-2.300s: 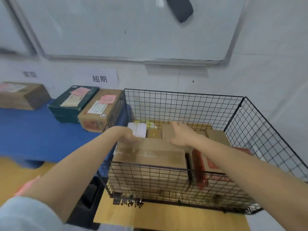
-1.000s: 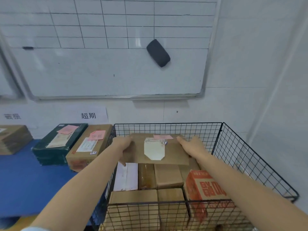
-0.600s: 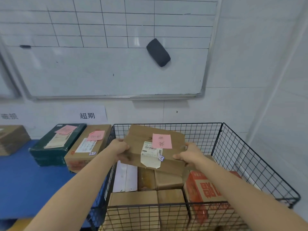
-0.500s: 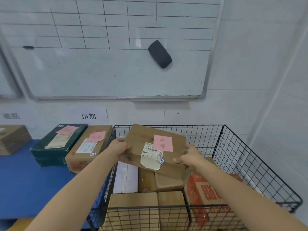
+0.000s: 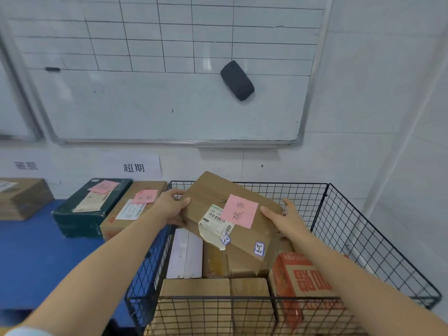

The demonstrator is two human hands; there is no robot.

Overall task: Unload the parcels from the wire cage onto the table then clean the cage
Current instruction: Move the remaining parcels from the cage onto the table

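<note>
Unloading, early on: gripping tilted cardboard parcel (image 5: pixel 211 193) with left hand (image 5: pixel 169 209) and right hand (image 5: pixel 288 220) above wire cage (image 5: pixel 363 238); three boxes (image 5: pixel 132 214) on blue worktop (image 5: pixel 31 258); many left inside; cleaning not begun.

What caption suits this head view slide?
Left hand and right hand hold a tilted brown parcel with a pink note above the parcel-filled wire cage.

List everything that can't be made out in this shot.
All head view:
- Wire cage floor: buried under stacked parcels.
- Held parcel underside: faces away from the camera.
- Fingers of the left hand and right hand: partly hidden behind that parcel.
- Shipping label print: too small, part covered by the pink note.
- Brown box at far left: cut off by the frame edge.
</note>
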